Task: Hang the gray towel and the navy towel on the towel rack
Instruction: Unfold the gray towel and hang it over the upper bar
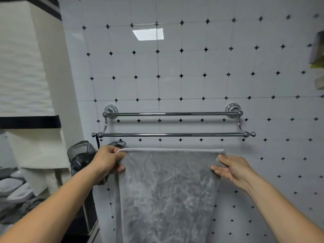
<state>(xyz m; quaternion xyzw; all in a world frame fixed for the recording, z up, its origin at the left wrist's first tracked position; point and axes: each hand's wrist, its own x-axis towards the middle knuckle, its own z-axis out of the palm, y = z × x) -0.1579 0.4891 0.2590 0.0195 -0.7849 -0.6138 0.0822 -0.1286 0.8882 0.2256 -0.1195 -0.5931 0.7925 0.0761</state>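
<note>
Left hand (109, 159): fingers pinching gray towel (166, 193) corner.
Right hand (233, 168): fingers pinching other corner.
Towel rack (172, 134): bare, just above.

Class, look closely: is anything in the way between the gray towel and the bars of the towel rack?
Nothing visible. The gray towel, held by the left hand and right hand, hangs just below the bare towel rack.

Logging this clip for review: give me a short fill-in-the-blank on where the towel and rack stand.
1. The gray towel is held by ____ hands.
2. The towel's top edge is ____ the towel rack.
3. The rack has ____ chrome bars, both bare.
4. The left hand grips the towel's upper ____ corner.

Answers: both; below; two; left
</note>
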